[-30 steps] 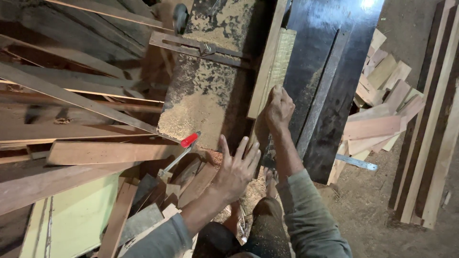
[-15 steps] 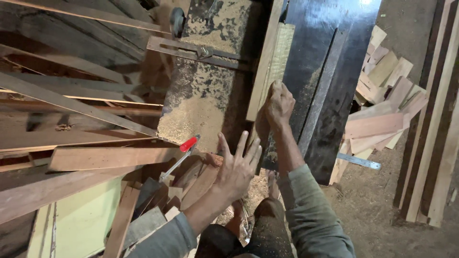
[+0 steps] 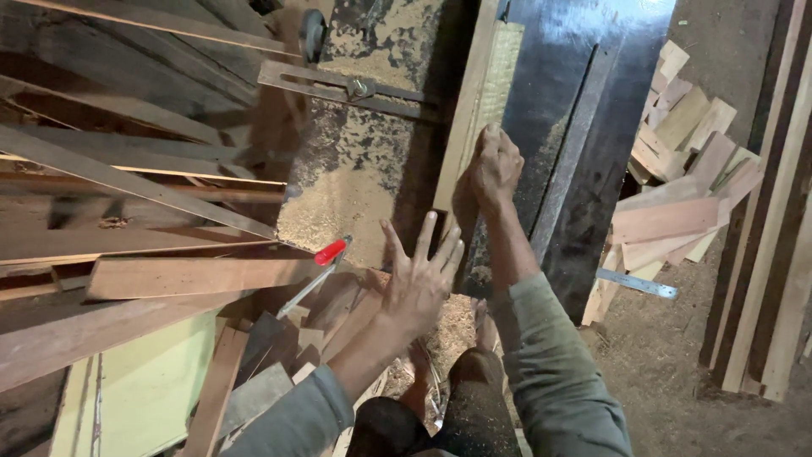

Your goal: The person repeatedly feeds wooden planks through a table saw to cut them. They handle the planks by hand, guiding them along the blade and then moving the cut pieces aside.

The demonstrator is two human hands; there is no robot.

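My right hand [image 3: 492,172] is closed on the near end of a long pale wooden plank [image 3: 474,118] that lies lengthwise on a dark, sawdust-strewn machine table [image 3: 550,101]. A narrow slot [image 3: 573,152] runs along the table just right of the plank. My left hand [image 3: 420,275] hovers below and left of the right hand, fingers spread, palm facing the table's near edge, holding nothing. A red-handled tool [image 3: 321,267] lies just left of that hand on the wood pile.
A heap of planks and boards [image 3: 135,220] fills the left side. Short offcuts [image 3: 677,178] are piled on the sawdust floor at right, with a metal ruler [image 3: 636,283] near them. Long boards [image 3: 778,228] lean along the right edge. A metal bar [image 3: 347,85] crosses the table.
My left hand has risen slightly toward the table's edge with fingers still spread. My right hand keeps its hold on the plank in about the same place.
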